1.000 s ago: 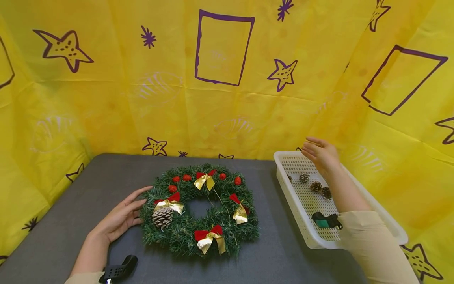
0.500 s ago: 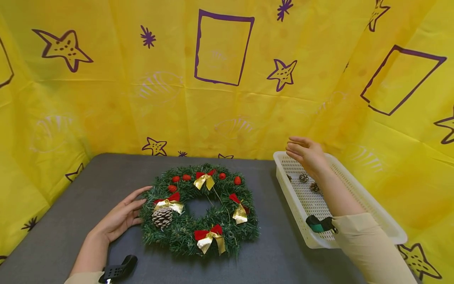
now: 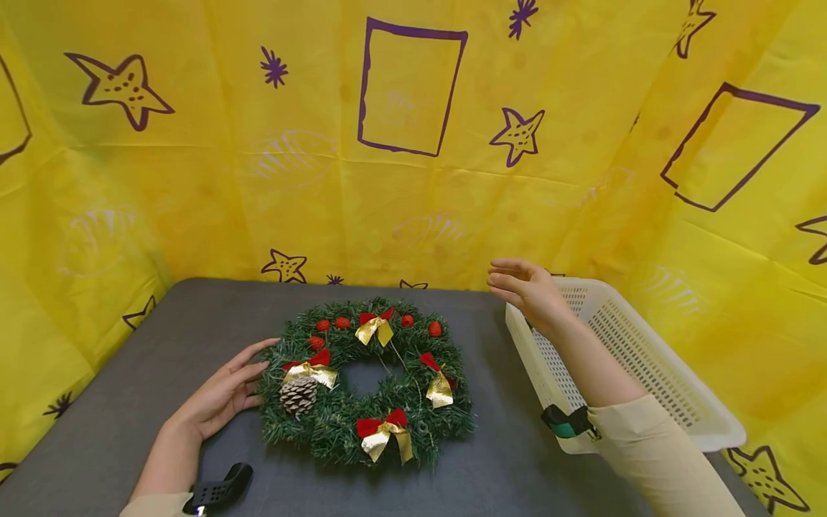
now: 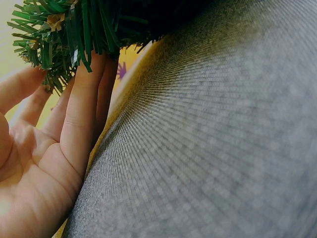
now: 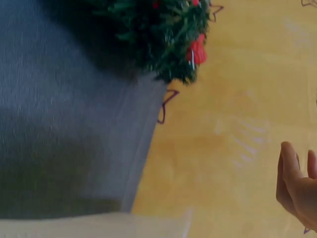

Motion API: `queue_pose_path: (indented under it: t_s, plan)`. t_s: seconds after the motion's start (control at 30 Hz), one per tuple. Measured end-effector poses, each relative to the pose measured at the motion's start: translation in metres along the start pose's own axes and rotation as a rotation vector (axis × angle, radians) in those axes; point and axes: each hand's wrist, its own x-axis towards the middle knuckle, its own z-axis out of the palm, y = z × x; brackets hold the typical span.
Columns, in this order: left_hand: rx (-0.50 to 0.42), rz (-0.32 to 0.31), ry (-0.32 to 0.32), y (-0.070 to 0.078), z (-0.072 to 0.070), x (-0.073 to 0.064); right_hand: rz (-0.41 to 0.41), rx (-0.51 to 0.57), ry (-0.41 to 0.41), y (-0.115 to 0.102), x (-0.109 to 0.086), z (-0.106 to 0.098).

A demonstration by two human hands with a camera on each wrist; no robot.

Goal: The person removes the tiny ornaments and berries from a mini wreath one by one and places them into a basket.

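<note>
A green wreath (image 3: 329, 434) lies on the grey table, trimmed with several red-and-gold bows (image 3: 386, 436), red berries (image 3: 436, 329) and one frosted pine cone (image 3: 299, 395). My left hand (image 3: 216, 398) rests against its left side, fingers extended; in the left wrist view the fingertips (image 4: 84, 74) reach the needles from below. Over the far left corner of a white basket (image 3: 646, 345), my right hand (image 3: 539, 298) is raised with loosely bent fingers and nothing visible in it. In the right wrist view this hand (image 5: 299, 191) shows only at the edge.
The perforated basket stands on the right of the table (image 3: 213, 309); my right forearm crosses it and hides part of its inside. A yellow patterned cloth (image 3: 413, 201) hangs behind the table and along both sides. Dark straps (image 3: 565, 422) sit at the wrists.
My right hand has moved left from above the basket to its far left corner. The pine cones in the basket are now hidden behind the arm. Left hand and wreath stay still.
</note>
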Motion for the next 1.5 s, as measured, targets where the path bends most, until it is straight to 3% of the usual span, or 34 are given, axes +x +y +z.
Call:
queue_pose_path:
  t_s: [0.37, 0.63, 1.23, 1.5]
  plan:
    - [-0.022, 0.009, -0.007, 0.001, 0.001, 0.001, 0.022, 0.011, -0.064, 0.015, 0.001, 0.039]
    - [-0.022, 0.004, 0.000, 0.000, 0.000, 0.001, 0.034, -0.034, -0.166, 0.026, -0.003, 0.071]
    - [-0.052, -0.003, -0.006, 0.002, 0.001, 0.000, 0.061, -0.010, -0.358, 0.044, -0.013, 0.139]
    - [-0.046, 0.003, -0.008, 0.002, 0.001, 0.001, 0.035, -0.094, -0.419, 0.049, -0.017, 0.165]
